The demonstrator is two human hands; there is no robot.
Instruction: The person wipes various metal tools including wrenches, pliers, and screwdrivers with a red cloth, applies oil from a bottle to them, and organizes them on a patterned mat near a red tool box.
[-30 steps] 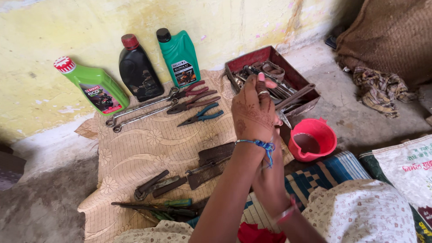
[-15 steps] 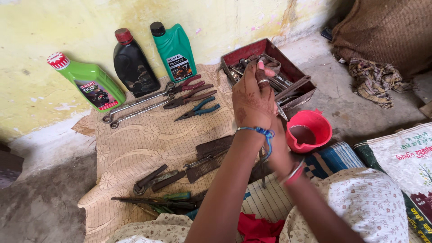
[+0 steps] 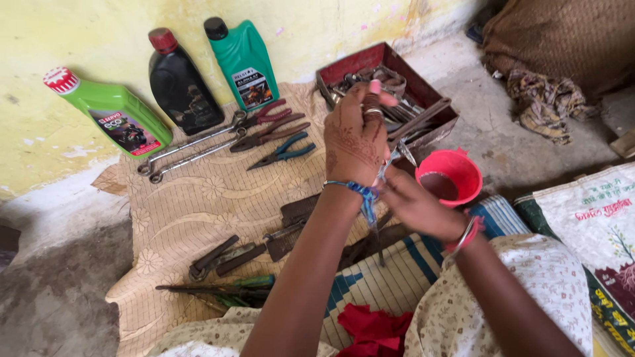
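Against the far yellow wall lean three bottles: a light green bottle (image 3: 106, 112) with a red cap at the left, a black bottle (image 3: 180, 82) beside it, and a dark green bottle (image 3: 243, 61) to the right. Before them a tan patterned cloth (image 3: 198, 198) covers the ground, with two long spanners (image 3: 188, 145) lying side by side, red-handled pliers (image 3: 264, 119) and blue-handled pliers (image 3: 283, 152) just right of them. Nearer lie dark flat metal pieces (image 3: 291, 225), more rusty tools (image 3: 221, 258) and a green-handled tool (image 3: 225, 287). At the far right of the cloth stands a red metal box (image 3: 370, 59) full of metal tools, and just near of it a red plastic cup (image 3: 453, 175). A brown sack (image 3: 562, 39) and a crumpled rag (image 3: 546, 102) lie further right, a printed bag (image 3: 595, 225) at the near right.

Over the box's near edge the left hand (image 3: 357, 139) is raised, back to the camera, fingers bent together and pinching the top of a thin metal tool (image 3: 397, 153) that slants down to the right. The right hand (image 3: 417, 208) sits just below, palm turned up, curled beneath the same tool; whether it actually clasps it I cannot tell. Both forearms reach out from the near edge, the left crossing over the right.
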